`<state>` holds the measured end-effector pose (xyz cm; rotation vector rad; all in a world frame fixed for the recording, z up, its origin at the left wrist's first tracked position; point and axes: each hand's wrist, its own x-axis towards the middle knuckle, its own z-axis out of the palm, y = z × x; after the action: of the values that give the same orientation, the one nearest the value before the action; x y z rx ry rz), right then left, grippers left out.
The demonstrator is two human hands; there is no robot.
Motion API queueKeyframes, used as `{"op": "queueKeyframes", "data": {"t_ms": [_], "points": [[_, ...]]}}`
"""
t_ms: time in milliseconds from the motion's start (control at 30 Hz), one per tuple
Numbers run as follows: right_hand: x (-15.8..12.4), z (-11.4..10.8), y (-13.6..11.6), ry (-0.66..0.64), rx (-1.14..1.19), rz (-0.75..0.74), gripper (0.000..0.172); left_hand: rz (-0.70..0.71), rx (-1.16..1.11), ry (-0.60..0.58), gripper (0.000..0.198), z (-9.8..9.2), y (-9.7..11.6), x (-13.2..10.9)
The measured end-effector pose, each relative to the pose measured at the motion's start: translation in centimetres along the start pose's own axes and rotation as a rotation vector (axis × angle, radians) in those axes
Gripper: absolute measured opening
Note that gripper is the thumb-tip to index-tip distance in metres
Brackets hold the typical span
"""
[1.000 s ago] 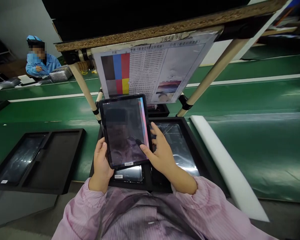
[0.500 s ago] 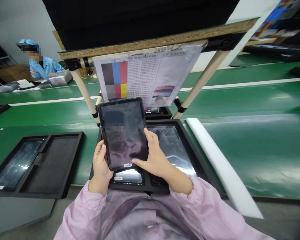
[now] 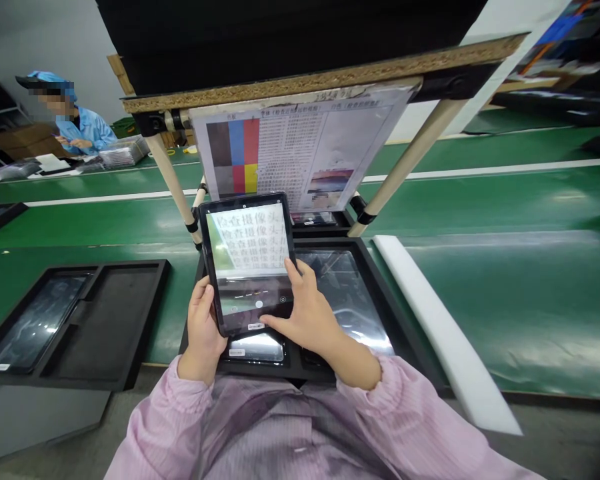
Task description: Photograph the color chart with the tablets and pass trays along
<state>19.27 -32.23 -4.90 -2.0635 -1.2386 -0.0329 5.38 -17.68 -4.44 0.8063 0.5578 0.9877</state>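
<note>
A black tablet point(image 3: 253, 293) is tilted up in front of me, its screen lit with a camera view of large printed Chinese characters. My left hand point(image 3: 203, 327) is closed around its lower left edge, thumb at the front and the other fingers partly hidden behind. My right hand point(image 3: 313, 310) grips the lower right side, with the thumb over the bottom edge near a small white label and a fingertip at the right edge of the screen. Beneath lies a black foam tray point(image 3: 293, 365) holding tablets, one of them point(image 3: 347, 293) to the right of my hand.
Behind the tablet, a printed chart point(image 3: 285, 150) with colour blocks hangs under a wooden shelf point(image 3: 320, 77) on pale tube posts. Another foam tray point(image 3: 113, 320) lies left, a white foam strip point(image 3: 445, 327) right, on the green bench point(image 3: 530, 287). A co-worker in blue point(image 3: 87, 130) sits far left.
The tablet's dark screen has changed to a live camera view of printed text. Both hands keep their hold, the right thumb shifting slightly left. The co-worker's head has moved left.
</note>
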Motion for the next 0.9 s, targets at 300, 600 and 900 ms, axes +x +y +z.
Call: {"op": "queueKeyframes", "data": {"t_ms": [300, 600, 900], "points": [[0.1, -0.2, 0.0, 0.210, 0.176, -0.124, 0.077, -0.012, -0.012, 0.013, 0.035, -0.1, -0.1, -0.1], [0.2, -0.6, 0.1, 0.173, 0.221, -0.154, 0.089, -0.033, -0.019, 0.020, 0.036, -0.1, 0.0, -0.2], [0.1, -0.9, 0.7, 0.030, 0.391, -0.153, 0.095, -0.040, -0.029, 0.027, 0.036, -0.1, 0.2, 0.0]]}}
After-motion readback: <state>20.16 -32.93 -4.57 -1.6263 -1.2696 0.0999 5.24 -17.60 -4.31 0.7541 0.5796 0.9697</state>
